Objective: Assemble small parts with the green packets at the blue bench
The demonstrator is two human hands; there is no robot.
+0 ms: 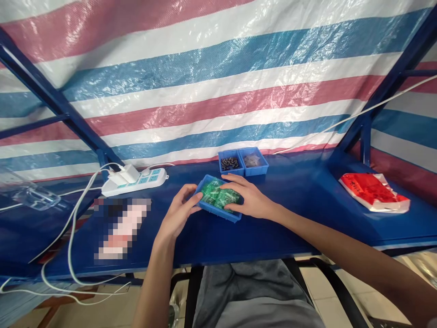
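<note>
1. The handling looks to be under way: crinkly green plastic packets (215, 191) lie inside a blue rectangular plastic tray (220, 213), and both hands are at it. None of these packets shows outside the tray; how much is left cannot be told.
2. The tray sits in front of the person, angled, its right end nearer the body. Whether it rests fully on the dark blue desk (290, 246) is unclear.
3. The left hand (182, 207) grips the tray's left end, thumb over the rim, the other fingers curled against the outside; its forearm rises steeply from below.
4. The right hand (251, 200) comes in from the right, palm down, its forearm slanting across the desk. Its fingers are spread over the packets, thumb well apart on the near side; no pinch shows.
5. Behind the tray stand two small blue plastic bins (256, 171), side by side, neither touched by the hands.
</note>
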